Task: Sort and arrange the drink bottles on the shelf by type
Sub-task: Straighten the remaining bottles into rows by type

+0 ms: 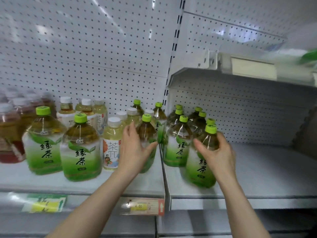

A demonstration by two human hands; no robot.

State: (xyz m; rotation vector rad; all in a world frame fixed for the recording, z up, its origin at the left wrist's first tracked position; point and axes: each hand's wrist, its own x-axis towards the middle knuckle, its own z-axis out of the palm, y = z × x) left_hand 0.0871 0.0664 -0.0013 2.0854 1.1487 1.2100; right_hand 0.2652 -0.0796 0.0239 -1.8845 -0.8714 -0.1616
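Note:
My left hand (135, 148) wraps around a green tea bottle with a green cap (147, 129) at the right end of the left shelf (51, 182). My right hand (217, 152) grips another green tea bottle (201, 170) at the front of the right shelf (265, 170). Behind it stand several more green tea bottles (178, 146). Two large green tea bottles (80, 152) stand at the front left. Small white-capped yellow tea bottles (112, 143) stand between them and my left hand.
Reddish-brown drink bottles (8, 134) crowd the far left. A metal divider (163, 169) separates the two shelves. An upper shelf (240, 74) overhangs the right bay. Price tags (142, 206) hang on the front rail. A white pegboard (85, 48) backs everything.

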